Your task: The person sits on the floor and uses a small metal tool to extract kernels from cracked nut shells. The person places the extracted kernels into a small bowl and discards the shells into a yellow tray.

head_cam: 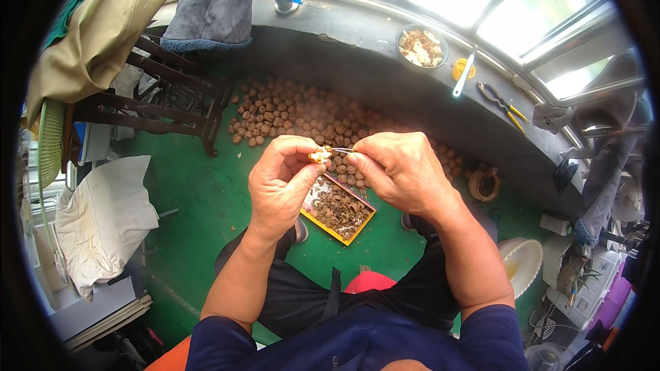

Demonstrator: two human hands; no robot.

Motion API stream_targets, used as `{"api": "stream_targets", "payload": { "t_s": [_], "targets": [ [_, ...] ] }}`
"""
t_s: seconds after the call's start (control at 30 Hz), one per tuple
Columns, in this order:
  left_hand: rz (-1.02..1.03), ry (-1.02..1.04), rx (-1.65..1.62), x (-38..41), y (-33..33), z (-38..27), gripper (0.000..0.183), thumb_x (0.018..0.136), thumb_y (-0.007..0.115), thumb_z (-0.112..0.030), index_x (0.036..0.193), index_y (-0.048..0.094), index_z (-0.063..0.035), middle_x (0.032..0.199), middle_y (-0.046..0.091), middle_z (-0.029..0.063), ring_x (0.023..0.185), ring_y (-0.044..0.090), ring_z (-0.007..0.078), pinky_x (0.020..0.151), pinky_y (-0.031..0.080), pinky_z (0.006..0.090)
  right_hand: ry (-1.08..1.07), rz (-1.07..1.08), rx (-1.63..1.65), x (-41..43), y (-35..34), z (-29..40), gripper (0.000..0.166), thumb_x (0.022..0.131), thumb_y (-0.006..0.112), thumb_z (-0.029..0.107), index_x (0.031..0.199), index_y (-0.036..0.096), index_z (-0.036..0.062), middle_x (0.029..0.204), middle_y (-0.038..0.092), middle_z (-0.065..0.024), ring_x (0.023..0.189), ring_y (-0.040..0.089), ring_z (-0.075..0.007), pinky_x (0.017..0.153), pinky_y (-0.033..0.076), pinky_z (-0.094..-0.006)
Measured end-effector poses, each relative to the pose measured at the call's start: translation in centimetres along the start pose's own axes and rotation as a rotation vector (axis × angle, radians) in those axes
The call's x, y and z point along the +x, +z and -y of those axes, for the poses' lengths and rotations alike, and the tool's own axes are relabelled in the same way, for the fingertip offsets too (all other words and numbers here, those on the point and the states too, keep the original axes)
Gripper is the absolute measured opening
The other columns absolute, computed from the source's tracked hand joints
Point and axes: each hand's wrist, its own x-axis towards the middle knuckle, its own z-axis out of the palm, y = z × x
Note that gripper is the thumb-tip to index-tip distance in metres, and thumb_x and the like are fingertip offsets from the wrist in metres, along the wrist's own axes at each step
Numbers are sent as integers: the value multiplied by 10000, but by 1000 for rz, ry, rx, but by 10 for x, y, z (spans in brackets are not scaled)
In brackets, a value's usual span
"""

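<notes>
Between the thumb and fingers of my left hand (281, 190) is a piece of walnut (320, 155), its pale kernel showing. My right hand (407, 172) grips a thin two-pronged metal pick or tweezers (342, 150), whose tip is at the walnut piece; most of its length is hidden in my fingers. Below both hands, a shallow box with a yellow rim (324, 225) lies on the floor, holding broken walnut shells (340, 208). Beyond it spreads a large heap of whole walnuts (281, 108).
Along the window ledge (356, 26) are a bowl (427, 66) of walnut kernels, a pale-handled tool (464, 73), a small yellow container (458, 67) and yellow-handled pliers (508, 104). A wooden rack (154, 116) stands left. At right are a round clay pot (483, 193) and a white basin (531, 263).
</notes>
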Motion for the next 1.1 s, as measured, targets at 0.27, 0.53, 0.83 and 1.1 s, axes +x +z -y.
{"api": "stream_targets", "payload": {
  "t_s": [0.27,0.53,0.83,1.1],
  "targets": [
    [-16,-45,-26,-2,-2,0,329,985,647,184,1270,629,20,1190,683,92,1064,753,184,972,623,320,23,2,35,1,-4,2,133,962,778,125,954,756,-6,797,714,-182,715,712,-379,636,553,-438],
    [-7,-60,-24,-2,-2,-2,323,1000,667,155,1291,629,19,1172,725,108,1060,756,184,974,625,320,-4,26,-3,0,-1,-2,136,961,775,127,957,754,-7,820,725,-176,743,721,-376,659,565,-437],
    [5,-66,-21,-2,-1,-2,316,1010,665,145,1300,631,25,1179,721,113,1063,756,189,974,629,324,1,23,-4,-1,0,-2,131,967,771,124,953,757,-6,816,728,-173,737,722,-373,657,567,-437],
    [-26,-92,-72,0,-2,-2,284,1029,659,126,1289,633,16,1177,718,116,1047,755,189,958,638,332,24,7,7,0,-4,-1,128,964,773,121,958,759,-6,794,712,-180,706,705,-378,634,551,-442]
  ]
}}
